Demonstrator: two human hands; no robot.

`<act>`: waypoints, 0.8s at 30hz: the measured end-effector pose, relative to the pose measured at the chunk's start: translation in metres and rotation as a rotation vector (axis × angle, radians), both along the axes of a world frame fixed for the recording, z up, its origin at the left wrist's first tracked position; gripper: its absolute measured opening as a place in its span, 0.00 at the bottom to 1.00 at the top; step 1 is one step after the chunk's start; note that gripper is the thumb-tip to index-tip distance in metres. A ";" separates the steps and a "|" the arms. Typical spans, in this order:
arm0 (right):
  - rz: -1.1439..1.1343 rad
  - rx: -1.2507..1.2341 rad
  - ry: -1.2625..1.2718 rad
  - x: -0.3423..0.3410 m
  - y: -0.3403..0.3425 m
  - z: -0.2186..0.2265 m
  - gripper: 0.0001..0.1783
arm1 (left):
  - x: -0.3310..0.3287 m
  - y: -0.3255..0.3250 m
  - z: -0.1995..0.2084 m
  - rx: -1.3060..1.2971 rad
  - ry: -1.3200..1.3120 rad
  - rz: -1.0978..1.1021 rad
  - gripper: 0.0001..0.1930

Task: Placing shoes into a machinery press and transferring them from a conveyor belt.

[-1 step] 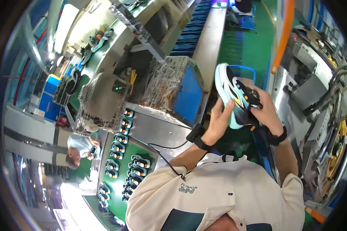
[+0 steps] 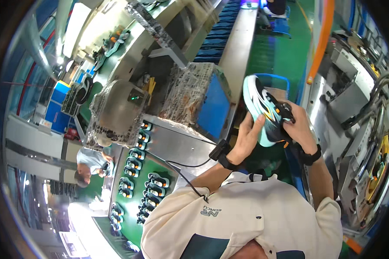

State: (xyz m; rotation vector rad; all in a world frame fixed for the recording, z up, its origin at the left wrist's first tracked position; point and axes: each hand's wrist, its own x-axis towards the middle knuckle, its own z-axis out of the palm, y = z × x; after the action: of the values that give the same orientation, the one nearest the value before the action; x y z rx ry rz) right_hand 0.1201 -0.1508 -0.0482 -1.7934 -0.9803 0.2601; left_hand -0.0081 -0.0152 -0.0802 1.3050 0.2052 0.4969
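Observation:
Both my hands hold up a running shoe with a mint-green sole, a black upper and white and yellow side markings. Its sole side faces left and one end points up and away from me. My left hand grips the sole from the left, thumb pressed on the side of the upper. My right hand closes on the opposite side, by the dark laces and orange details; some of its fingertips are hidden by the shoe. A black band circles each wrist, and a cable runs from the left one.
Several similar shoes stand in rows on a green surface at left. A blue-sided machine is ahead left, metal machinery at right. An orange bar rises at the right. Another person works at far left.
The shoe has shifted slightly down and to the right in the picture, and both hands keep their grip. The surroundings have also shifted a little in view.

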 end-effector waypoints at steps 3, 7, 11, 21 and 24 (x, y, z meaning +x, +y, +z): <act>0.006 0.099 0.063 0.020 0.013 -0.034 0.26 | -0.014 0.030 -0.001 -0.017 0.082 -0.174 0.25; -0.177 -0.064 -0.084 0.073 0.032 -0.074 0.21 | -0.056 0.122 0.014 0.633 0.165 0.221 0.28; -0.149 -0.064 -0.010 0.143 0.089 -0.120 0.20 | -0.077 0.206 0.022 1.201 0.418 0.518 0.31; 0.039 -0.425 -0.423 0.293 0.299 -0.218 0.26 | -0.065 0.232 0.003 1.278 0.757 0.561 0.27; 0.107 -0.550 -0.467 0.320 0.373 -0.252 0.26 | -0.060 0.236 0.010 1.201 0.813 0.514 0.27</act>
State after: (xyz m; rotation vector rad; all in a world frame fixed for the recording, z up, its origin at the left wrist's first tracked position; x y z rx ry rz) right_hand 0.4404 0.2225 -0.3004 -2.3695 -1.4353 0.1902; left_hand -0.0678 0.2203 -0.0706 2.6275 1.0523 0.4972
